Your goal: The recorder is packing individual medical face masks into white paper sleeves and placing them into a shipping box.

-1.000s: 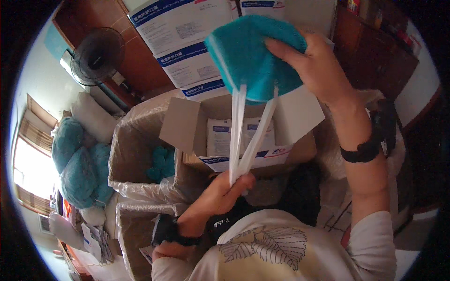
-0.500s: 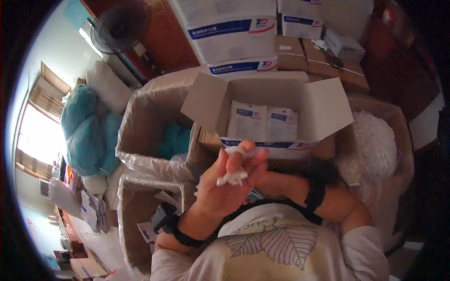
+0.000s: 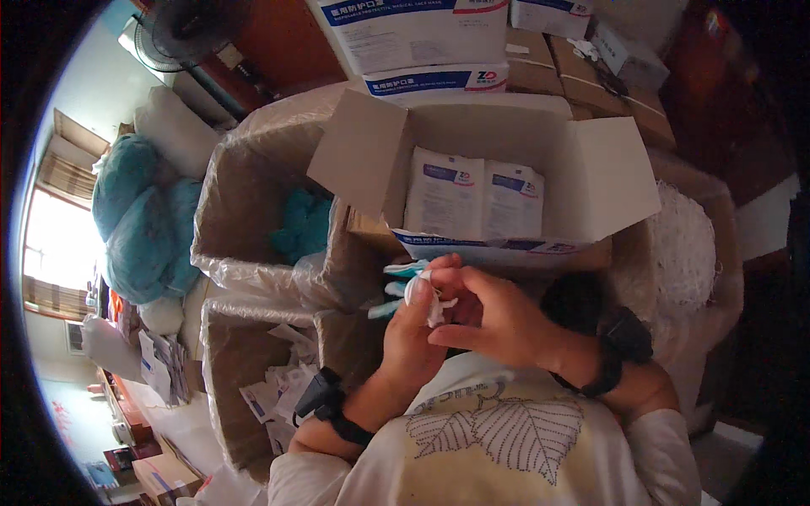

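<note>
Teal-and-white folded fabric (image 3: 408,269), held ctr., btwn the wearer's chest and the near wall of an open white carton (image 3: 614,181). L hand (image 3: 405,347): fingers curled in, thumb up, w/ a white strap (image 3: 439,310) bunched in the grasp, prob. so the loose ends don't dangle; the fabric juts out past its far side. R hand (image 3: 506,325): half-curled, thumb well apart from fingers, tips meeting the L hand's from the side; from where I stand, can't tell if it grips anything. Both hands sit close to the body, approx. midline, likely for a steady hold.

Surroundings: carton flaps splay outward, leaving its mouth unobstructed; two stacks of white packets (image 3: 447,192) lie side by side inside, which presumably saves space. To L, a plastic-lined box (image 3: 221,223) holds teal pieces (image 3: 302,223); nearer, a 2nd lined box (image 3: 240,337) holds packet wrappers (image 3: 291,379). To R, a heap of white strands (image 3: 682,249). Sep. containers, it seems, prevent mixing, all w/in arm's reach.
</note>
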The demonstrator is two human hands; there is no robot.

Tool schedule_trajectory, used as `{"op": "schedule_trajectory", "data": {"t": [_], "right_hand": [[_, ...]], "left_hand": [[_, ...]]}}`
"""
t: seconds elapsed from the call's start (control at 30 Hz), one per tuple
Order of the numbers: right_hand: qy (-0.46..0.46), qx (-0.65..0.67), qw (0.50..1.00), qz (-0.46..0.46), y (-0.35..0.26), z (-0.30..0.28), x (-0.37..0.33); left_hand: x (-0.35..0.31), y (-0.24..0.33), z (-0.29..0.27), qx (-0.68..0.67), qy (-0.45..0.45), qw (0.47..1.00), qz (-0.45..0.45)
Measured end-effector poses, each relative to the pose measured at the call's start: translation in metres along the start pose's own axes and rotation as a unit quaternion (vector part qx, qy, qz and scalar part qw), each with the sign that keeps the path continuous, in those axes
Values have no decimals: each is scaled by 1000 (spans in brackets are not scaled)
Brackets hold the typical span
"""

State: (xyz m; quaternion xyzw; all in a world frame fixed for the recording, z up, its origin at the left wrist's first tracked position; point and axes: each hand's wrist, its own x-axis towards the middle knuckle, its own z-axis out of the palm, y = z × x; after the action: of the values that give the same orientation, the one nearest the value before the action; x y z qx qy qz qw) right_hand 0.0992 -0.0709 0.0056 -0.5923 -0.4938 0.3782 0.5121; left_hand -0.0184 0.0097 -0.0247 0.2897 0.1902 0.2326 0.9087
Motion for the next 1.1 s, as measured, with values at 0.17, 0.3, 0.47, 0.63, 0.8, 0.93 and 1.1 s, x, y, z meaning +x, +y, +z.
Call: {"op": "schedule_trajectory", "data": {"t": [0.17,0.3,0.47,0.63,0.8,0.93,1.1], "right_hand": [[-37,117,992,6,29,5,13],[-151,261,932,202,29,-19,14],[-177,441,824,308,39,-31,13],[-182,397,845,310,32,-40,13],[-152,206,937,239,35,-32,17],[-133,165,945,248,34,-34,17],[-131,99,963,211,25,-31,16]], "left_hand": [[6,0,0,53,15,998,-32],[13,2,-19,-45,-58,989,-128],[18,2,-10,-22,-51,990,-128],[22,0,-14,58,-78,989,-113],[23,-4,-12,125,-28,988,-90],[26,1,-16,63,-51,992,-99],[27,5,-12,86,-49,992,-84]]}}
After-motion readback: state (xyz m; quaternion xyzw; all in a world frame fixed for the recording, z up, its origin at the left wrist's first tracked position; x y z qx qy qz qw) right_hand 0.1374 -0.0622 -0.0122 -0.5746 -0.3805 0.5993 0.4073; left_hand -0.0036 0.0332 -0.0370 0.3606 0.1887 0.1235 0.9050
